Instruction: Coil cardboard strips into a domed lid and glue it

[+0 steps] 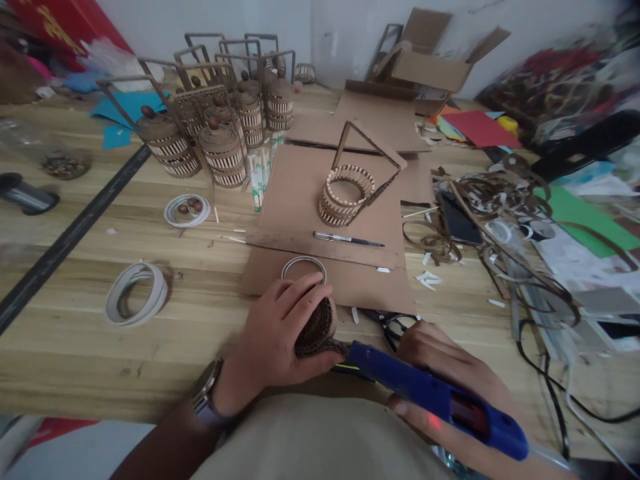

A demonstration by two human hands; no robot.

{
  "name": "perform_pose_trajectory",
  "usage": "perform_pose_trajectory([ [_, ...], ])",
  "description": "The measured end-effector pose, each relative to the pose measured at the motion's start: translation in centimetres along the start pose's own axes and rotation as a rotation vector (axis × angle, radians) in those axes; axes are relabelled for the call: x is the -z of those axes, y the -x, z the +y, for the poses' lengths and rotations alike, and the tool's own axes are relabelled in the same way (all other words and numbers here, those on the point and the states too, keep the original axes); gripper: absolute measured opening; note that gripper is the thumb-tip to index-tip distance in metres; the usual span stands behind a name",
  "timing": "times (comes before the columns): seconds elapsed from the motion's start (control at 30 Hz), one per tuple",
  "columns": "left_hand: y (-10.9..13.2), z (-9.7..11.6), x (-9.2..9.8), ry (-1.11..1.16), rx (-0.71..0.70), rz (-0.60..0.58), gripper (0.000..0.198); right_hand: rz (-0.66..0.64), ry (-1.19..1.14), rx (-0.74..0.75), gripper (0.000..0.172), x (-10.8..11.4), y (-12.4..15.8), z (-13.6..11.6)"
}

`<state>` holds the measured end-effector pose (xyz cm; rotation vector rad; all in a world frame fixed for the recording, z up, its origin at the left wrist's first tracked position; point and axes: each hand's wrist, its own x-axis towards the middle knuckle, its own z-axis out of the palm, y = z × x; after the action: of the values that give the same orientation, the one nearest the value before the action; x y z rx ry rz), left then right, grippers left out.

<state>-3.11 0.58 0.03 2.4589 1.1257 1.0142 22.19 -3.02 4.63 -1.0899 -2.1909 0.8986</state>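
My left hand (280, 330) is closed round a coil of corrugated cardboard strip (317, 327), its ridged spiral face showing between thumb and fingers. In my right hand (450, 367) lies a blue glue gun (405, 380), its nozzle pointing left at the strip beside my left thumb. Just beyond my left fingers a thin ring (304, 259) rests on a cardboard sheet (295, 180). Farther up that sheet stands a small slatted basket (345, 197) with a tall angular handle. A pen (349, 239) lies in front of the basket. Black-handled scissors (395, 323) are partly hidden by my right hand.
Several lidded slatted baskets (223, 157) stand at the back left. Tape rolls (136, 293) lie on the left, one holding brown beads (190, 205). Tangled cardboard strips (505, 193), a phone (459, 213) and cables (550, 380) crowd the right. An open carton (425, 70) stands behind.
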Motion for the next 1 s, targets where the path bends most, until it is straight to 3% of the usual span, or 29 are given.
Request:
perform_pose_trajectory([
  [0.83, -0.23, 0.18, 0.07, 0.002, 0.005, 0.009, 0.065, 0.155, 0.190, 0.036, 0.035, -0.89, 0.46, 0.36],
  [1.0, -0.23, 0.24, -0.06, -0.002, 0.009, 0.015, 0.063, 0.086, 0.127, 0.005, 0.021, -0.58, 0.52, 0.26],
])
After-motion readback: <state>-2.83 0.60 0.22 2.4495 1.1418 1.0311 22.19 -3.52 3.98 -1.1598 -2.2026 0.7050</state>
